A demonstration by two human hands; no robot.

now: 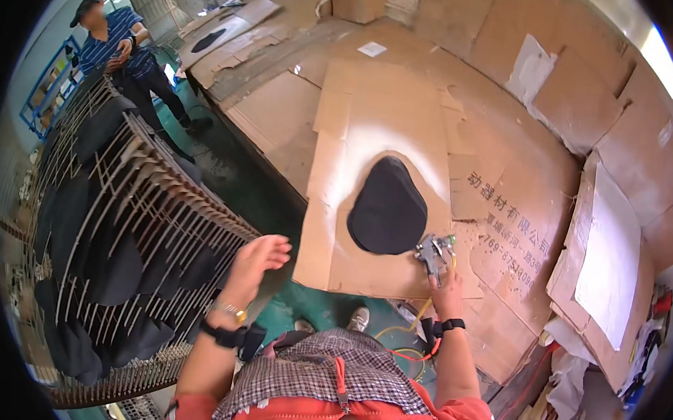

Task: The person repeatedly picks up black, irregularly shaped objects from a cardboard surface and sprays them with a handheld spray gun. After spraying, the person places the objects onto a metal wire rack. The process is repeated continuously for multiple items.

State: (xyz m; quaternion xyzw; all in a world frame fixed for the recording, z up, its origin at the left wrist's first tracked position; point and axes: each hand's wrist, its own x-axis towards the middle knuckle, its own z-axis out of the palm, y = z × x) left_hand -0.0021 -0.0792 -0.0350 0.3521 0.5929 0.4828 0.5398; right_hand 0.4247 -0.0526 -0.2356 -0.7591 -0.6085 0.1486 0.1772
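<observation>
A black pear-shaped pad (388, 205) lies flat on a cardboard sheet (334, 263), with a whitish sprayed haze on the cardboard around its upper part. My right hand (446, 293) is closed round a metal spray gun (431, 254), which sits beside the pad's lower right edge; a yellow hose (422, 312) runs down from it. To the left, my left hand (261, 258) is raised with its fingers stretched out and holds nothing. It is nearest the edge of a wire rack (178, 183) that carries several black pads (117, 263).
Cardboard panels (504, 51) wall the work table at the back and right. A board with a white sheet (610, 255) leans at the right. Another person (121, 43) stands beyond the rack, near a second cardboard-covered table (247, 19). Crumpled paper (567, 374) lies at lower right.
</observation>
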